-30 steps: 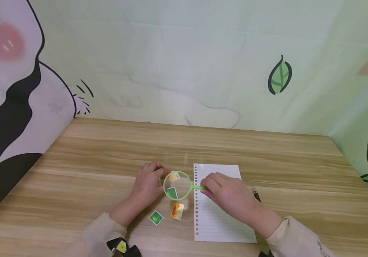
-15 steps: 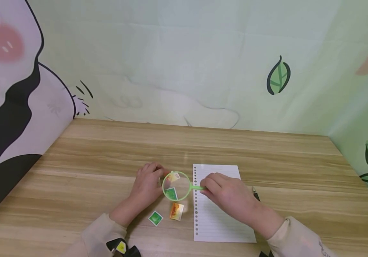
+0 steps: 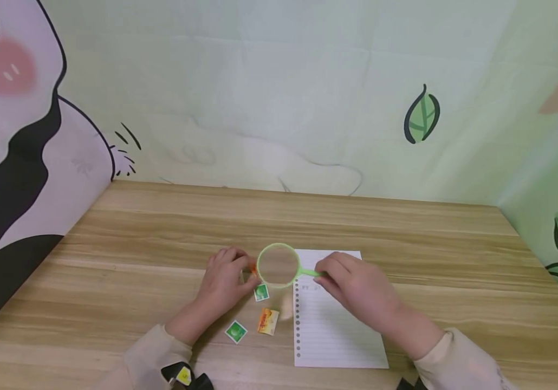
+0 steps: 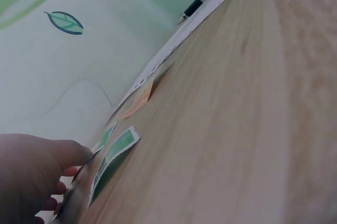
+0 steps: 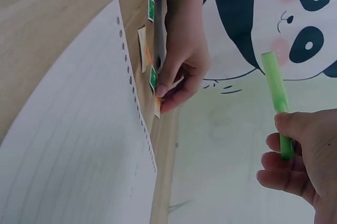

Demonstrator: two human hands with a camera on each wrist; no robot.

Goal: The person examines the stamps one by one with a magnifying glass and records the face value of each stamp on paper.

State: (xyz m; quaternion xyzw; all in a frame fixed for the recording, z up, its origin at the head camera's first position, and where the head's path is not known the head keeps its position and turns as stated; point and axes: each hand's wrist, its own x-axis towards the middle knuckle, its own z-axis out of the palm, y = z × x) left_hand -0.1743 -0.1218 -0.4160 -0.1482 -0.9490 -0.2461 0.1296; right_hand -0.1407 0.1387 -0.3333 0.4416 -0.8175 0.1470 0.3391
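My right hand grips the green handle of a magnifying glass, raised over the table. Its round lens overlaps the left edge of the paper in the head view. My left hand rests low at the table, thumb and forefinger pinching an orange stamp by its edge. A green stamp lies just beside the left thumb. Nearer the front are another orange stamp and a second green stamp. In the left wrist view the nearest green stamp looks curled.
A lined sheet of paper with punched holes lies under the right forearm, with faint marks near its top. A pen lies by the paper's far side in the left wrist view. Printed cloth walls stand behind the wooden table.
My right hand has lifted the magnifying glass up and to the right, off the stamps. The left hand stays in place. The pen is now hidden in the head view.
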